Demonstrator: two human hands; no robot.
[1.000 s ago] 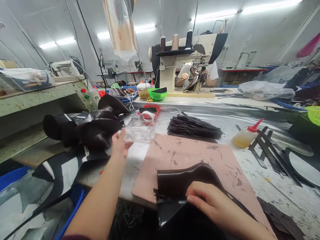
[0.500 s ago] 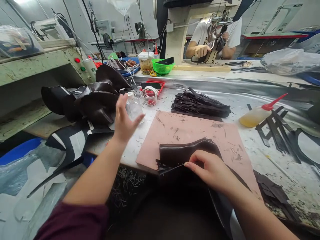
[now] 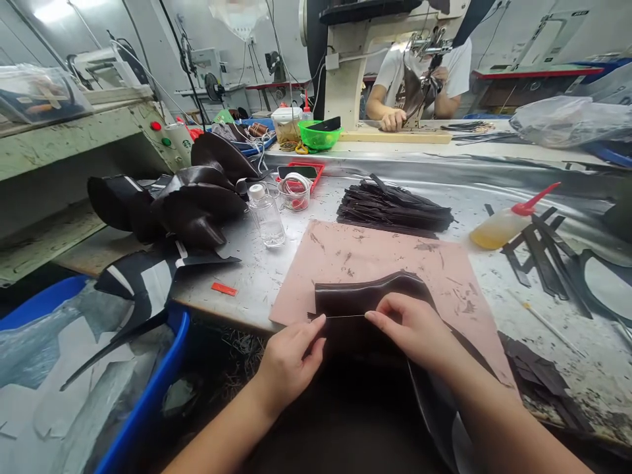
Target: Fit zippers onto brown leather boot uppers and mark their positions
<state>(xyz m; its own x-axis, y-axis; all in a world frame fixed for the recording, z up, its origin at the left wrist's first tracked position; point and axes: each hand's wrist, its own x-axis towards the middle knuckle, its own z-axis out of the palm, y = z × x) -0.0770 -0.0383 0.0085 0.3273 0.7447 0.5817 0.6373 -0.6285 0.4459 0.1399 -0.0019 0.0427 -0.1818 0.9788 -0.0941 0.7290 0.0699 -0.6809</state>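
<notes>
A dark brown leather piece (image 3: 365,297) lies on a pink cutting mat (image 3: 375,260) at the table's near edge. My left hand (image 3: 291,359) pinches its left edge with thumb and fingers closed. My right hand (image 3: 412,329) rests on the piece's right part, fingers curled and pinching the same edge. A thin strip or thread runs between the two hands. A clear plastic bottle (image 3: 266,216) stands upright left of the mat, apart from both hands.
A stack of dark strips (image 3: 395,207) lies behind the mat. A glue bottle with red nozzle (image 3: 508,220) lies at right. Dark leather pieces (image 3: 187,197) are piled at left, a blue bin (image 3: 148,388) below. A person works at a sewing machine (image 3: 345,66) across the table.
My left hand let go of the clear bottle, which now stands on the table, and came back to pinch the leather piece. My right hand stayed on the piece.
</notes>
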